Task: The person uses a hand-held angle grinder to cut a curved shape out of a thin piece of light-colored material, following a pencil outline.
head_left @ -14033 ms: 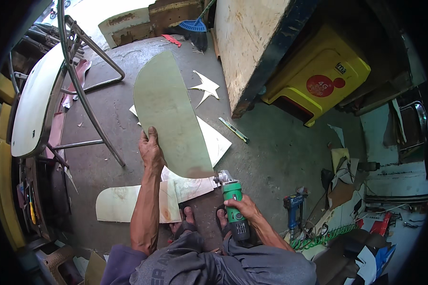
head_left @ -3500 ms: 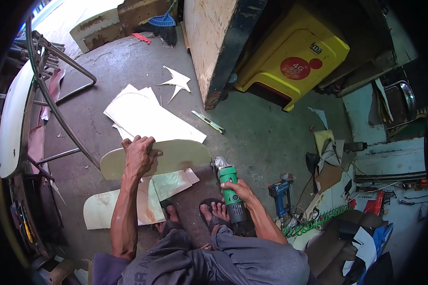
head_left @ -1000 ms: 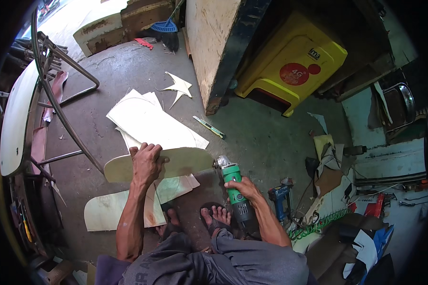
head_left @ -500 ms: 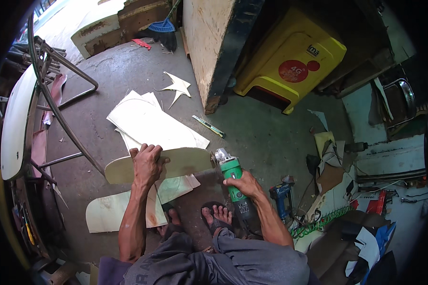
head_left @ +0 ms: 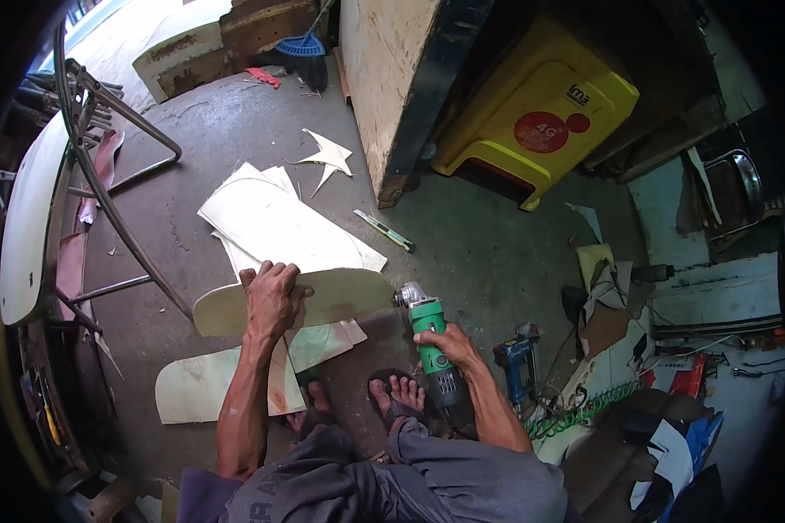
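Left hand [head_left: 272,298] is clamped over the far edge of the board [head_left: 344,295], fingers curled and thumb against its face. Right hand [head_left: 448,346] is wrapped round the grinder [head_left: 427,321], just off the board's right end. Only got the head view: the wheel [head_left: 399,299] sits right beside that end, can't tell if they're touching or if it's spinning. Main worry imo is kick: if the wheel snags the board's edge, a one-hand hold might let it twist, and the grinder could jump toward the toes [head_left: 408,389], which are bare in sandals [head_left: 402,412] on the near side of the board. A slip could also nick the panel [head_left: 196,385] lying on the board's near side, or the white sheets [head_left: 290,228] just past its far edge. Cutter [head_left: 384,231] beyond the board's right end looks loose, so easy to knock. As for writing, the yellow stool [head_left: 545,100], well past the board to the right, has dark lettering [head_left: 577,91] plus a big red dot [head_left: 532,133] with pale characters and a smaller red dot [head_left: 577,123] next to it. Trousers [head_left: 445,479] on the near side have big letters on one leg, partly lost in the folds. Nothing I can make out on the grinder.
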Demonstrator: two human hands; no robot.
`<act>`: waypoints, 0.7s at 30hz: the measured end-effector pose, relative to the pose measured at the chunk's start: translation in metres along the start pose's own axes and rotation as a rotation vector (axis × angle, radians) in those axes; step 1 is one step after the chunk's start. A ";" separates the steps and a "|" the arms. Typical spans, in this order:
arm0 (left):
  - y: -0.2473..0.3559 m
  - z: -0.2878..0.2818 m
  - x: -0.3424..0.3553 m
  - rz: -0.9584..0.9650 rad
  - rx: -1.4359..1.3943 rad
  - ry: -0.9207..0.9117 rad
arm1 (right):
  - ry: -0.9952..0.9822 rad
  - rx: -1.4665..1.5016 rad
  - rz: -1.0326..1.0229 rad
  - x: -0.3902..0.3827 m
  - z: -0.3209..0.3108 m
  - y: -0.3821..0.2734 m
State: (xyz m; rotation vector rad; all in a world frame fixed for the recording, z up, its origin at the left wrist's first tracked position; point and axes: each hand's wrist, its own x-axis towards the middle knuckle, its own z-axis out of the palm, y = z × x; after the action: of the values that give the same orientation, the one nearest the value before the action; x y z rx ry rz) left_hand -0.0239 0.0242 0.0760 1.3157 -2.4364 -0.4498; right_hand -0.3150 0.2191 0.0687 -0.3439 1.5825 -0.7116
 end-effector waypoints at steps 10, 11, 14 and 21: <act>-0.018 0.003 0.000 -0.097 -0.060 -0.046 | -0.020 -0.012 0.054 0.008 -0.011 0.031; -0.021 0.002 0.004 -0.138 -0.053 -0.067 | -0.011 -0.006 0.054 0.007 -0.011 0.037; -0.026 -0.006 0.015 -0.245 -0.023 -0.118 | -0.036 0.023 0.037 0.006 -0.008 0.045; -0.064 -0.023 0.034 -0.490 -0.216 -0.122 | -0.026 0.041 0.042 -0.003 -0.005 0.039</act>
State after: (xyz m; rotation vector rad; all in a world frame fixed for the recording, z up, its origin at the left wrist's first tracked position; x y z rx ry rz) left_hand 0.0154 -0.0404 0.0744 1.8247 -2.0613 -0.9116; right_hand -0.3121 0.2519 0.0466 -0.2882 1.5441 -0.7039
